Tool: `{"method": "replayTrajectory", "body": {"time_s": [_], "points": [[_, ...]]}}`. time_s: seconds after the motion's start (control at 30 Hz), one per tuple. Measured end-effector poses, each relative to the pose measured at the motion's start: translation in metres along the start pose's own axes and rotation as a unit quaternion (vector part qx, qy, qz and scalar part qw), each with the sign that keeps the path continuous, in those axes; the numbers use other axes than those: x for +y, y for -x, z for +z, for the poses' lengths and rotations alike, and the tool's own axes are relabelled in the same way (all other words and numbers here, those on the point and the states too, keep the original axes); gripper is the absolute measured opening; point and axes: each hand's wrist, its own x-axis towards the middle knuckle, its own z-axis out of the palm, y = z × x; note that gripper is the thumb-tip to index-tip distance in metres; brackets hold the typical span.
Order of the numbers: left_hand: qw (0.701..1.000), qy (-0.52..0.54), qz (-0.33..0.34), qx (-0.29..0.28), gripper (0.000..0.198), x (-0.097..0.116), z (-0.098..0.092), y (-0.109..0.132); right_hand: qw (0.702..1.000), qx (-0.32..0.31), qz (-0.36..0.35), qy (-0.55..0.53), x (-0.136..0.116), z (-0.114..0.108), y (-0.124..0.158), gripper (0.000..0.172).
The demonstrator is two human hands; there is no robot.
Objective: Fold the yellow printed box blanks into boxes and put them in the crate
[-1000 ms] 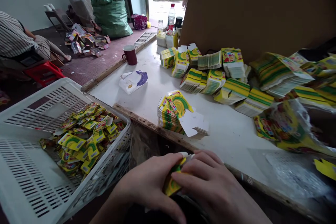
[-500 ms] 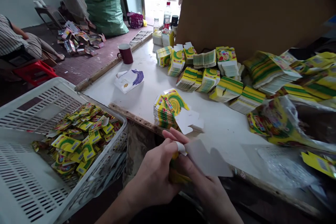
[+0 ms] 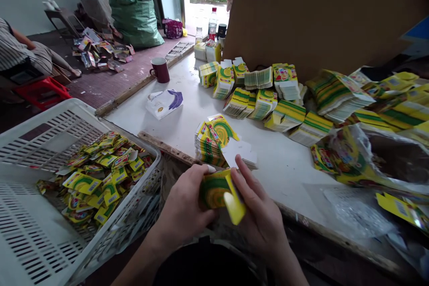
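Observation:
A small yellow and green cardboard box [image 3: 214, 190] is between my hands over the table's front edge. My left hand [image 3: 184, 203] wraps round its left side, with a white wrap on one finger. My right hand [image 3: 258, 205] grips its right end, where a yellow flap sticks out toward me. Just beyond my hands, a stack of flat yellow cartons [image 3: 211, 138] lies on the table. White blank sides of some cartons [image 3: 236, 152] face up beside it, close to my right fingertips.
At left stands a white plastic crate [image 3: 77, 109] holding many yellow packets [image 3: 109, 174]. Bundled carton stacks [image 3: 284, 111] line the table's back. A maroon mug [image 3: 161, 70], a white-and-purple packet [image 3: 164, 103] and an open plastic bag [image 3: 351, 147] also sit there. A seated person [image 3: 23, 51] is far left.
The box has turned so its printed green and yellow face shows instead of a blank grey-white panel. My hands have moved slightly apart, the left one leftward.

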Motion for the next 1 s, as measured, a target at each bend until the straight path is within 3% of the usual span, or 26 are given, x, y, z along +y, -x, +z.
{"method": "replayTrajectory", "body": {"time_s": [0.17, 0.3, 0.4, 0.5, 0.57, 0.6, 0.67, 0.7, 0.73, 0.8, 0.87, 0.9, 1.0], "points": [[0.998, -0.04, 0.053, -0.02, 0.059, -0.006, -0.021, 0.001, 0.995, -0.091, -0.026, 0.022, 0.003, -0.017, -0.005, 0.032], [0.998, -0.022, 0.056, -0.027, 0.06, -0.004, -0.021, 0.003, 0.993, -0.118, -0.019, 0.015, 0.0, -0.021, -0.011, 0.024], [0.999, -0.014, 0.045, 0.01, 0.059, -0.002, -0.016, 0.004, 0.996, -0.085, -0.009, 0.003, -0.001, -0.01, -0.011, 0.032], [0.995, 0.09, -0.014, 0.044, 0.058, -0.002, -0.016, 0.002, 0.998, -0.026, 0.019, -0.044, -0.001, 0.003, -0.009, 0.065], [0.956, 0.247, -0.063, 0.144, 0.052, -0.004, -0.021, -0.001, 0.997, 0.042, 0.041, -0.054, 0.0, 0.006, -0.013, 0.073], [0.91, 0.336, -0.079, 0.229, 0.05, -0.005, -0.025, -0.004, 0.995, 0.078, 0.048, -0.035, 0.002, 0.006, -0.017, 0.066], [0.774, 0.497, -0.099, 0.379, 0.06, -0.007, -0.033, -0.011, 0.99, 0.125, 0.053, 0.043, 0.007, 0.004, -0.029, 0.05], [0.712, 0.556, -0.107, 0.414, 0.07, -0.008, -0.036, -0.014, 0.987, 0.126, 0.055, 0.089, 0.011, 0.004, -0.035, 0.049], [0.668, 0.602, -0.121, 0.421, 0.079, -0.009, -0.037, -0.017, 0.983, 0.11, 0.06, 0.131, 0.016, 0.004, -0.042, 0.052], [0.636, 0.657, -0.164, 0.371, 0.085, -0.01, -0.033, -0.021, 0.977, 0.059, 0.073, 0.192, 0.025, 0.006, -0.053, 0.057], [0.633, 0.671, -0.223, 0.315, 0.075, -0.01, -0.022, -0.023, 0.972, 0.029, 0.077, 0.219, 0.033, 0.008, -0.057, 0.045], [0.633, 0.672, -0.258, 0.286, 0.068, -0.01, -0.014, -0.022, 0.972, 0.042, 0.071, 0.219, 0.035, 0.008, -0.056, 0.04], [0.642, 0.676, -0.306, 0.194, 0.064, -0.008, 0.006, -0.018, 0.972, 0.144, 0.019, 0.184, 0.031, 0.001, -0.045, 0.043]]}}
